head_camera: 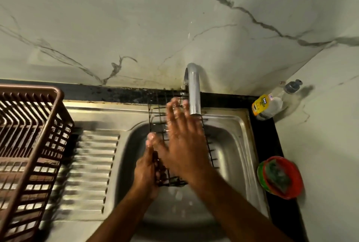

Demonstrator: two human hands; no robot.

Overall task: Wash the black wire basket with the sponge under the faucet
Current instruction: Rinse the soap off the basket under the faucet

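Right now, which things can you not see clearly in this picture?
- Head view: much of the wire basket is hidden under the right hand.
- Left hand: blurred; grips basket's edge.
- Bottle label: too small to read.
- Brown rack: cut by left edge.
- Water from faucet: unclear.

A home kitchen: a stainless steel sink (236, 144) with ribbed drainboard, a curved chrome faucet (194, 94), marble-patterned wall tiles (grimy at the base) (116, 27).
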